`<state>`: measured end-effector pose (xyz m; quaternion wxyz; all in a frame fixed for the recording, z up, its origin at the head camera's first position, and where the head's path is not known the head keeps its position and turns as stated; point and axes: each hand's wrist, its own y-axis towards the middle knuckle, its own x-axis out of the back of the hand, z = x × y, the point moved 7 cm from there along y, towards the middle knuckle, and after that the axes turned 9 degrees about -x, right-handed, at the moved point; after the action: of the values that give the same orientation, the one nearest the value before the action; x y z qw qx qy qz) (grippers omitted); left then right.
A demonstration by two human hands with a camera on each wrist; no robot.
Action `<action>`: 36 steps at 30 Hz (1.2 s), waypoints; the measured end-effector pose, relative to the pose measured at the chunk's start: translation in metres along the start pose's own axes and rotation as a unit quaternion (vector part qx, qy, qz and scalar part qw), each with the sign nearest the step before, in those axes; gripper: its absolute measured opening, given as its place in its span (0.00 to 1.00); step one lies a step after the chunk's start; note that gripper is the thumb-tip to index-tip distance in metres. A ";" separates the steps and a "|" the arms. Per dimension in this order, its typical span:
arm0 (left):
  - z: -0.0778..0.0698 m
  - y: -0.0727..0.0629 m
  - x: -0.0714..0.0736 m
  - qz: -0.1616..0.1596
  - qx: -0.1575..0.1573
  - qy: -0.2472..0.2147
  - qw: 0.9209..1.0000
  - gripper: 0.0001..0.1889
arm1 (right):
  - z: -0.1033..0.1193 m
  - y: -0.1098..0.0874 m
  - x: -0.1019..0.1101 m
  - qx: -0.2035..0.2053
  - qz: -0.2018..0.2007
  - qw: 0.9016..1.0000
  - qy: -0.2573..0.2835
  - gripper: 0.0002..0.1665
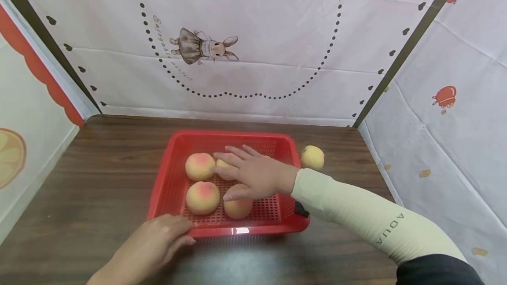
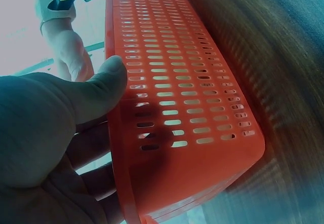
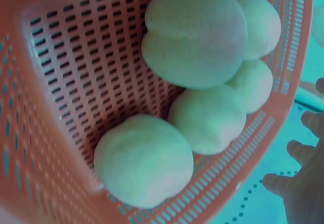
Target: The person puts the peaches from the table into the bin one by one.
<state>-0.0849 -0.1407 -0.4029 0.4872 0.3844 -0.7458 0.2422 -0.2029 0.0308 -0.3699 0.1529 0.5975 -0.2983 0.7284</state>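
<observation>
A red plastic basket [image 1: 214, 232] with slotted walls holds several peaches, yellow with a pink blush. My left hand [image 1: 156, 243] grips its front left corner; in the left wrist view the thumb [image 2: 112, 77] lies on the outer wall and the fingers pass behind the rim. Over the basket reaches my right hand [image 1: 257, 175], fingers spread and holding nothing. Its thumb overlaps the front right peach [image 1: 237, 208] in the head view. Two peaches at left, one behind [image 1: 200, 166] and one in front [image 1: 203, 198], show plainly; others are partly hidden under the hand.
One more yellow peach [image 1: 312, 157] lies on the wooden table [image 1: 107, 179], just right of the basket. A small black object [image 1: 301, 209] shows at the basket's right side, below the sleeve [image 1: 356, 206]. Printed cloth walls [image 1: 253, 78] enclose the table at the back and both sides.
</observation>
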 end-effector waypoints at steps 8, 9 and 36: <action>0.001 0.000 -0.001 -0.003 0.000 0.008 1.000 0.16 | -0.026 -0.005 0.008 -0.026 -0.032 0.999 -0.016 0.49; 0.000 0.000 -0.001 -0.003 -0.002 0.010 1.000 0.16 | -0.030 -0.006 0.008 -0.031 -0.033 0.999 -0.016 0.49; 0.002 0.000 -0.004 -0.002 0.016 0.023 1.000 0.17 | -0.120 -0.045 0.016 -0.161 -0.070 0.984 0.028 0.48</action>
<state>-0.0853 -0.1414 -0.4072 0.4985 0.3878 -0.7298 0.2618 -0.2740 0.1377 -0.3557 0.3061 0.5641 -0.3644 0.6748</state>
